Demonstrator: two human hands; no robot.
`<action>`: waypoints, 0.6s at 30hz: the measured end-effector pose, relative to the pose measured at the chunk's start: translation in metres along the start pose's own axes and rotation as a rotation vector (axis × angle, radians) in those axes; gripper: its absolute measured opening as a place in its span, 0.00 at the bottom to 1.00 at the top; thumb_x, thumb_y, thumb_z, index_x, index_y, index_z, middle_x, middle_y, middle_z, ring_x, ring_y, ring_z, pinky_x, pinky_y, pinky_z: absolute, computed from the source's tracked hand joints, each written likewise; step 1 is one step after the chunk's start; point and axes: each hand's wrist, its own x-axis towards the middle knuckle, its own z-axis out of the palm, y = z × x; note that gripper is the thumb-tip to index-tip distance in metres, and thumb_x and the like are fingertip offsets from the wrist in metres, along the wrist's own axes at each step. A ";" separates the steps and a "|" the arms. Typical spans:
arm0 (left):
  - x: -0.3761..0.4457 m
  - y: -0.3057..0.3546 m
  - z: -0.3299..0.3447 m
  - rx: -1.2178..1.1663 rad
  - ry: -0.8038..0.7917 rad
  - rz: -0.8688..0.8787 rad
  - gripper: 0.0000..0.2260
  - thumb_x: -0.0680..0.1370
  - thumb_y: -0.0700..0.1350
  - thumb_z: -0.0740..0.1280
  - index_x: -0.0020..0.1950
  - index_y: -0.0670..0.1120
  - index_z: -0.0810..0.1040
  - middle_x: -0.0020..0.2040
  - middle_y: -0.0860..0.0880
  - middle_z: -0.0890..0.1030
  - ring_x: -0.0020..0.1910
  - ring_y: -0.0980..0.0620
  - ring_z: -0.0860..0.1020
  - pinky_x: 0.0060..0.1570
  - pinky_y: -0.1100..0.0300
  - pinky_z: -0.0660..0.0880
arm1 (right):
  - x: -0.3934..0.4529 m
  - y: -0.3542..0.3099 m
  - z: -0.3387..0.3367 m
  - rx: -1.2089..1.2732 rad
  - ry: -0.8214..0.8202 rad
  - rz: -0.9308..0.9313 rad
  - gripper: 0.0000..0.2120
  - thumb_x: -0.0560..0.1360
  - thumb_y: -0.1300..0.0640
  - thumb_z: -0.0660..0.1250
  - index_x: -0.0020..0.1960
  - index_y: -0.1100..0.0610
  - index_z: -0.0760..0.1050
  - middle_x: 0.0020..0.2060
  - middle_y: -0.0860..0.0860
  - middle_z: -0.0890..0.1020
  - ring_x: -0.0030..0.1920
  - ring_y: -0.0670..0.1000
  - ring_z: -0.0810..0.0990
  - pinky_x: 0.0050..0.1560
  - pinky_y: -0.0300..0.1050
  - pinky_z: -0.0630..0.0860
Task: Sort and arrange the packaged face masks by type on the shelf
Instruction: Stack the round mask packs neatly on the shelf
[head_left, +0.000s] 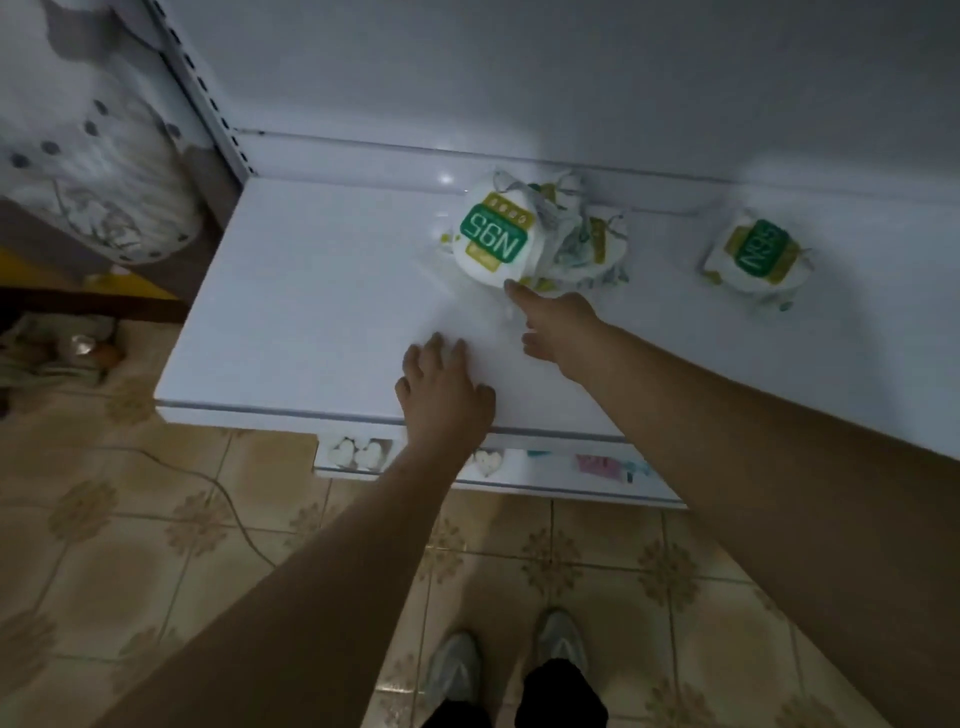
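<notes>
On the white shelf (311, 291) a packaged N95 mask (493, 236) with a green label lies on top of a small heap of similar packs (587, 244). A separate N95 pack (756, 257) lies further right. My right hand (558, 325) reaches toward the heap, its extended finger touching the front edge of the top pack. My left hand (444, 392) rests flat on the shelf near its front edge, fingers spread, holding nothing.
A lower shelf (519, 480) below holds small white heart-shaped items and pink and blue packs. A slotted shelf upright (208, 98) stands at the left, with a patterned white bundle (98, 171) beyond it. Tiled floor and my shoes are below.
</notes>
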 end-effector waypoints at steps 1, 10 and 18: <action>-0.002 0.000 0.003 -0.051 0.046 0.012 0.26 0.81 0.50 0.62 0.79 0.48 0.64 0.81 0.45 0.58 0.80 0.41 0.52 0.76 0.45 0.56 | 0.009 -0.001 0.008 0.048 0.023 -0.022 0.25 0.72 0.42 0.73 0.58 0.60 0.75 0.44 0.54 0.79 0.41 0.52 0.80 0.50 0.47 0.82; 0.012 -0.036 -0.049 -0.478 0.491 0.039 0.28 0.81 0.53 0.65 0.77 0.42 0.64 0.73 0.39 0.68 0.73 0.41 0.66 0.70 0.48 0.66 | -0.021 -0.011 0.021 -0.406 -0.095 -0.435 0.11 0.77 0.53 0.63 0.49 0.62 0.74 0.43 0.55 0.78 0.43 0.52 0.77 0.43 0.46 0.76; 0.036 -0.039 -0.089 -1.118 -0.235 -0.121 0.45 0.66 0.51 0.77 0.79 0.45 0.62 0.62 0.44 0.81 0.59 0.44 0.82 0.58 0.51 0.80 | -0.024 -0.049 -0.023 -0.439 -0.302 -0.552 0.03 0.78 0.55 0.69 0.46 0.50 0.77 0.43 0.48 0.81 0.37 0.39 0.79 0.33 0.34 0.75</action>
